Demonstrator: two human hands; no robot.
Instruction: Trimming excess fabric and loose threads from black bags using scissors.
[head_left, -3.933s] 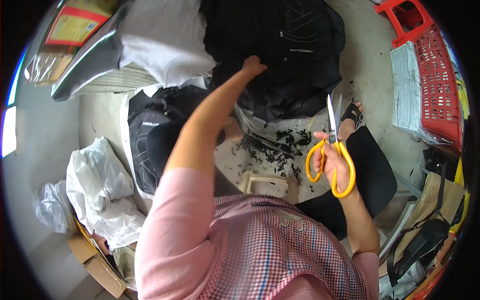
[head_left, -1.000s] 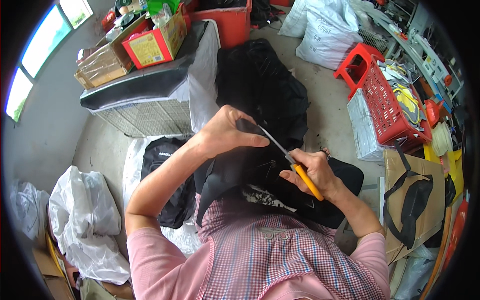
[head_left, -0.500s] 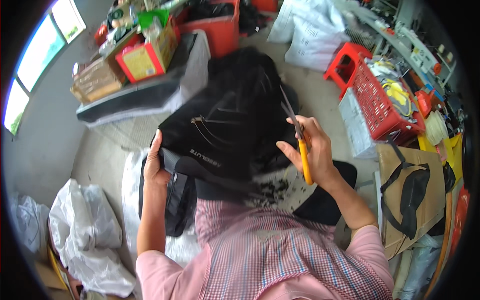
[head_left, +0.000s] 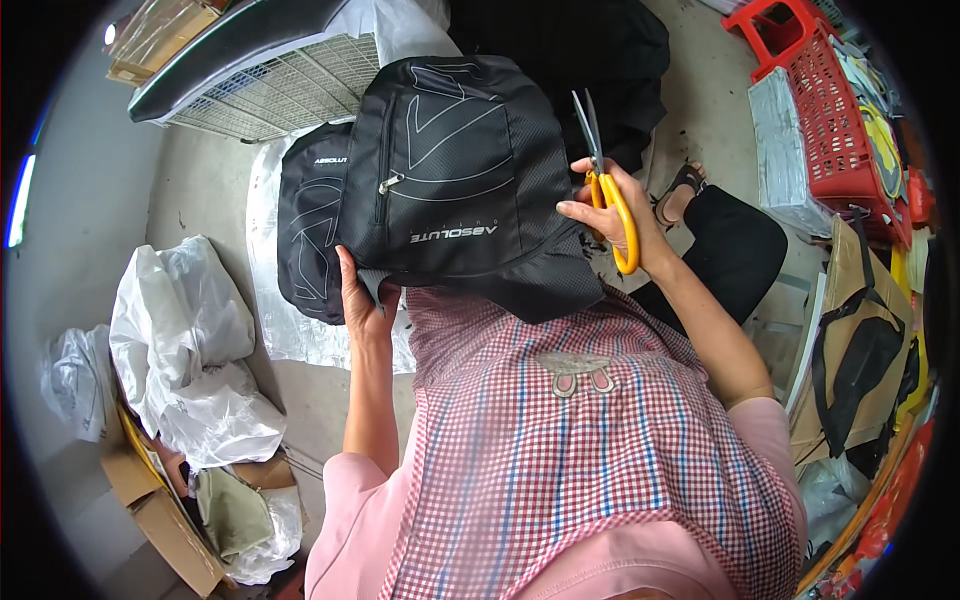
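Observation:
A black backpack piece (head_left: 460,150) with a silver zipper pull, pale printed lines and lettering lies across my lap, its lettering upside down to me. My left hand (head_left: 362,300) grips its near left edge, the thumb on top and the other fingers under the fabric. In my right hand (head_left: 625,205) is a pair of scissors (head_left: 628,238) with yellow handles. Their blades point up and away, slightly apart, beside the backpack piece's right edge and not touching it. A similar black backpack piece (head_left: 312,235) lies to the left, partly covered by the first.
Silver wrapped sheeting (head_left: 268,320) lies under the left piece. White plastic bags (head_left: 185,340) and a cardboard box (head_left: 165,520) are at the left. A wire rack (head_left: 275,90) stands far left, black fabric (head_left: 600,60) beyond the lap. At right are a red basket (head_left: 850,130) and cardboard (head_left: 865,380).
My view has tipped downward. The backpack piece now lies flatter and is turned up toward me, and the left piece shows more. Both hands keep their holds.

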